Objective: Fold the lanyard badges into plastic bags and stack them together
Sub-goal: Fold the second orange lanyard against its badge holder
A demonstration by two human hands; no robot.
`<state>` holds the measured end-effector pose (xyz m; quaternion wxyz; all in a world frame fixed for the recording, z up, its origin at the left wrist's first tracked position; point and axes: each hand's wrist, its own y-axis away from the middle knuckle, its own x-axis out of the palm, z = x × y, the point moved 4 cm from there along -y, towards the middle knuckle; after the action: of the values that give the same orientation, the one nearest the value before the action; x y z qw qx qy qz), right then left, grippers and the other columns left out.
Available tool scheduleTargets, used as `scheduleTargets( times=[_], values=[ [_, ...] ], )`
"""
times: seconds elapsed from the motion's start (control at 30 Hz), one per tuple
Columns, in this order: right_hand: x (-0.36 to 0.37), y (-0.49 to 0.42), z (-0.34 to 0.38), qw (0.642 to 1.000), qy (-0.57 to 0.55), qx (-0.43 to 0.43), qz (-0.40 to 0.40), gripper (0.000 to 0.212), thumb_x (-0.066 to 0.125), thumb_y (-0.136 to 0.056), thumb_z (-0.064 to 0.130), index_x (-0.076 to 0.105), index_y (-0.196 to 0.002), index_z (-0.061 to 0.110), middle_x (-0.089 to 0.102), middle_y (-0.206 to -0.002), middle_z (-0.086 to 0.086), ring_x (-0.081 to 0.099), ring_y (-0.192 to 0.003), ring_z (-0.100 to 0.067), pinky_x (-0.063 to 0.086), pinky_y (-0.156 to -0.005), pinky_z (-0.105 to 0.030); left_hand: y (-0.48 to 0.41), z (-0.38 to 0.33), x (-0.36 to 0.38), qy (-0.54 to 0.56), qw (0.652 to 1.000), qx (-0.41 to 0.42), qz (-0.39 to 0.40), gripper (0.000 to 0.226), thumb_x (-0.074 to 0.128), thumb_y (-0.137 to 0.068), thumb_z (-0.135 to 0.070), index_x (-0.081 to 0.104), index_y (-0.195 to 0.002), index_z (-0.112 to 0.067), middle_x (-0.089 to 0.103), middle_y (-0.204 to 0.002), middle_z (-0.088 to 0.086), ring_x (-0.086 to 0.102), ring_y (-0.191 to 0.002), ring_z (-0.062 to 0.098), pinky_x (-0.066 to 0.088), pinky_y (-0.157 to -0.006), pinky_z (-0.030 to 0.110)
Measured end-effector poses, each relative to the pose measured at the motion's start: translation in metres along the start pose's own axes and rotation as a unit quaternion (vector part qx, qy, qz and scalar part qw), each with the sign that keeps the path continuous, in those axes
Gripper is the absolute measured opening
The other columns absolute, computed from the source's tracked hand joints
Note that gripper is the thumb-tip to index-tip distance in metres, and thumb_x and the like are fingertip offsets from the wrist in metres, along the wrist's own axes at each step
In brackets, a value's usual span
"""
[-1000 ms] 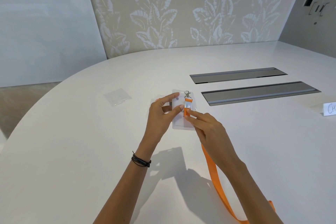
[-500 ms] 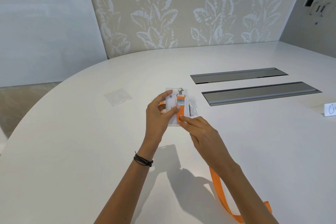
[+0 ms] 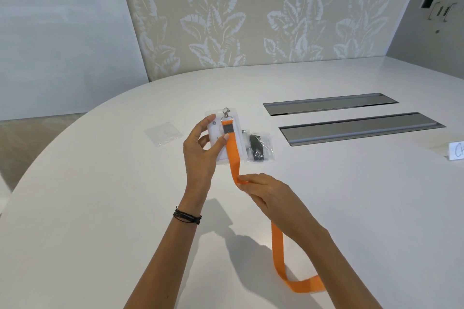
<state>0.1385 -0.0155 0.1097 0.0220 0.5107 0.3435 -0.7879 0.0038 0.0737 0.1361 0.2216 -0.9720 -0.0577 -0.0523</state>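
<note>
Left hand (image 3: 198, 155): thumb tip pressed on the orange strap (image 3: 232, 153), fingers curled behind and over the top edge of the badge (image 3: 217, 142), gripping it raised just above the table (image 3: 100, 195). Right hand (image 3: 263, 190): fingers pinched together on the strap just below the badge, where the strap bends; whether the thumb lies under the strap cannot be told. The strap runs down the badge face from a metal clip (image 3: 226, 111) at the badge's top, passes through the right hand, disappears under the right forearm and ends in a loop on the table well below the badge. Just right of the badge lies a bagged dark lanyard (image 3: 258, 149), flat on the table. Left of the badge, apart from it, lies an empty bag (image 3: 162, 133). Two grey panels (image 3: 361, 125) sit in the table further right. A white card (image 3: 455, 157) stands beyond them at the frame edge.
</note>
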Motion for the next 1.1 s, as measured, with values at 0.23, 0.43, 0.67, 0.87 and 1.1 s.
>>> scheduleTargets(
  times=[0.23,0.43,0.67,0.87,1.1],
  values=[
    [-0.004,0.005,-0.015,0.996,-0.049,0.067,0.028,0.024,0.061,-0.088,0.03,0.07,-0.107,0.018,0.067,-0.116,0.003,0.06,-0.106,-0.011,0.045,-0.086,-0.023,-0.007,-0.003,-0.01,0.029,0.999,-0.013,-0.016,0.039,0.074,-0.078,-0.011,0.061,-0.105,-0.037,0.062,-0.116,-0.013,0.064,-0.106,0.016,0.058,-0.083,0.037],
    [-0.008,0.0,-0.024,0.941,-0.258,0.208,-0.073,0.016,0.06,-0.088,0.012,0.069,-0.101,0.012,0.073,-0.093,-0.004,0.067,-0.071,-0.008,0.053,-0.06,-0.013,-0.005,-0.012,-0.005,0.036,0.999,0.002,0.006,0.036,0.074,-0.078,-0.012,0.059,-0.103,-0.033,0.062,-0.112,-0.015,0.064,-0.104,0.013,0.058,-0.077,0.026],
    [-0.006,-0.001,-0.016,0.785,-0.55,0.283,0.012,0.026,0.047,-0.09,0.031,0.058,-0.113,0.026,0.074,-0.092,-0.001,0.071,-0.078,-0.022,0.056,-0.056,-0.026,0.003,-0.024,0.008,0.057,0.997,0.01,0.045,0.035,0.075,-0.076,-0.009,0.051,-0.092,-0.029,0.062,-0.108,-0.009,0.067,-0.091,0.006,0.057,-0.068,0.022],
    [-0.001,-0.002,-0.011,0.709,-0.647,0.273,0.069,0.04,0.038,-0.086,0.042,0.059,-0.112,0.021,0.071,-0.106,-0.002,0.07,-0.09,-0.025,0.056,-0.056,-0.024,0.011,-0.031,0.016,0.079,0.993,-0.005,0.093,0.05,0.074,-0.074,-0.011,0.04,-0.105,-0.031,0.068,-0.104,0.0,0.07,-0.087,0.012,0.058,-0.068,0.025],
    [0.002,-0.002,-0.017,0.659,-0.686,0.304,0.055,0.049,0.029,-0.084,0.05,0.058,-0.112,0.022,0.072,-0.103,-0.001,0.069,-0.092,-0.023,0.058,-0.057,-0.026,0.013,-0.037,0.018,0.077,0.975,-0.003,0.207,0.055,0.076,-0.073,-0.006,0.048,-0.113,-0.03,0.073,-0.099,-0.011,0.07,-0.089,0.014,0.057,-0.069,0.025]
  ],
)
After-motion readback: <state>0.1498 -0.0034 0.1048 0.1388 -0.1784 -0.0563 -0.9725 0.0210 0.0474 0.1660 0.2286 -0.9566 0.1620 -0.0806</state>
